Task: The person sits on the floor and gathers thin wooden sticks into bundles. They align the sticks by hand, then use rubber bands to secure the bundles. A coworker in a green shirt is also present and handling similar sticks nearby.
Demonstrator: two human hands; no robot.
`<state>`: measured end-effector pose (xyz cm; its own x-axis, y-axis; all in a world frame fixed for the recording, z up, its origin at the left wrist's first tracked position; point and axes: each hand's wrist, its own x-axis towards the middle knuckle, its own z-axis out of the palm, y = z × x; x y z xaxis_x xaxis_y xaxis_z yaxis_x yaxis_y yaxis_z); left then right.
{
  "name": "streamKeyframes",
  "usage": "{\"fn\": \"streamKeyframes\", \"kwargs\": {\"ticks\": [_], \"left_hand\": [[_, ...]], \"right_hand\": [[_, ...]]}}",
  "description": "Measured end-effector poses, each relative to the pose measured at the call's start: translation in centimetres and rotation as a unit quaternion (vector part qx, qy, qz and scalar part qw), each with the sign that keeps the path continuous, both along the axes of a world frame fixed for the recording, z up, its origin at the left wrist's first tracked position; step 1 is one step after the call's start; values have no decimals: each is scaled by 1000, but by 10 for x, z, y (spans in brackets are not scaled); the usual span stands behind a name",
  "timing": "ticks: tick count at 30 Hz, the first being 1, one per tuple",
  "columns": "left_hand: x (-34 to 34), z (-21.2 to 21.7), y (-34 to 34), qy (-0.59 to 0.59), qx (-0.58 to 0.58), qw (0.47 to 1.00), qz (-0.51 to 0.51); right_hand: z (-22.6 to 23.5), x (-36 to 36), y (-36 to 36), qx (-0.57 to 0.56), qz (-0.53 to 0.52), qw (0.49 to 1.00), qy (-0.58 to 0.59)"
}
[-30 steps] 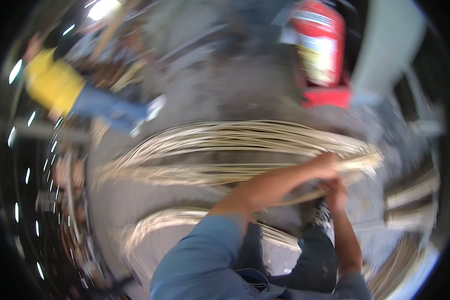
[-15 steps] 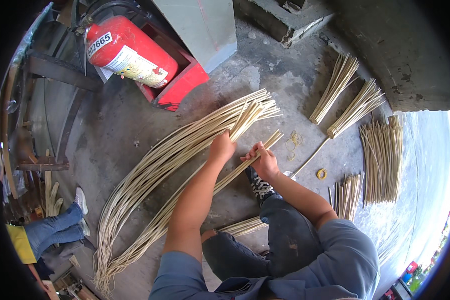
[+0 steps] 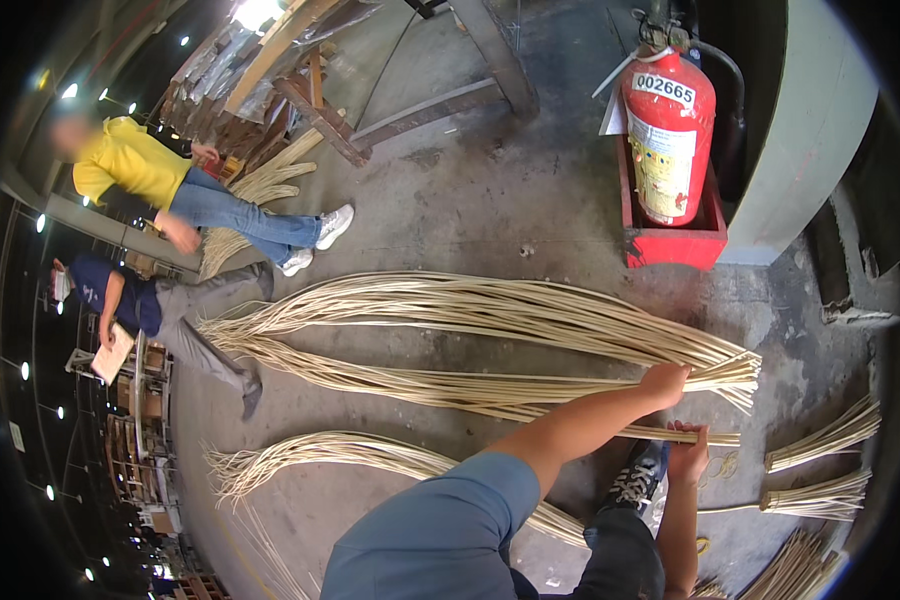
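Observation:
My left hand point(image 3: 667, 385) is closed round the end of a bundle of long, pale rattan canes point(image 3: 390, 385), whose tips rest beside a larger, curved bundle point(image 3: 490, 300) on the floor. Slightly nearer to me, my right hand point(image 3: 688, 455) grips a few thin canes point(image 3: 650, 433); their cut ends stick out past the fingers. The far lengths of the canes trail off to the left. A third bundle point(image 3: 370, 445) lies closer to my body and passes behind my left arm and leg.
A red fire extinguisher point(image 3: 665, 140) stands in a red box point(image 3: 675, 248) by a grey panel. Short tied bundles point(image 3: 820, 435) lie at right, with yellow rubber bands point(image 3: 703, 546) near my foot. Two people, one in a yellow shirt point(image 3: 140, 160), one in dark clothes point(image 3: 135, 300), are at left.
My view has swung left, bringing two people fully or newly into sight and shifting the extinguisher to the right. Both hands keep their hold on canes.

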<state>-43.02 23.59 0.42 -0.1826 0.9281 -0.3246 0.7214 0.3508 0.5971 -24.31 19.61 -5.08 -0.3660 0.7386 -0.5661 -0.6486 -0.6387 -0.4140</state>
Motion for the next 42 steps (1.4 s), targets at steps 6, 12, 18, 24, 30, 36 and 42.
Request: {"fn": "streamKeyframes", "kwargs": {"ticks": [6,12,18,24,30,36,42], "left_hand": [[-5,2,-9,18,-25,999,14],[-7,10,12,31,-16,999,5],[-13,6,5,30,-2,999,14],[-18,14,3,24,-1,999,26],[-18,21,-4,-16,-45,999,-9],[34,40,48,-190,-105,970,111],[-6,-12,-8,67,-48,996,-26]], "right_hand": [[3,10,17,-43,125,960,-247],[-3,38,54,-28,180,965,-190],[3,23,61,26,198,951,-237],[-19,38,43,-61,191,926,-320],[-34,116,-65,-170,195,891,-373],[-32,174,-13,-5,127,929,-347],[37,99,-24,-110,511,698,-489]]}}
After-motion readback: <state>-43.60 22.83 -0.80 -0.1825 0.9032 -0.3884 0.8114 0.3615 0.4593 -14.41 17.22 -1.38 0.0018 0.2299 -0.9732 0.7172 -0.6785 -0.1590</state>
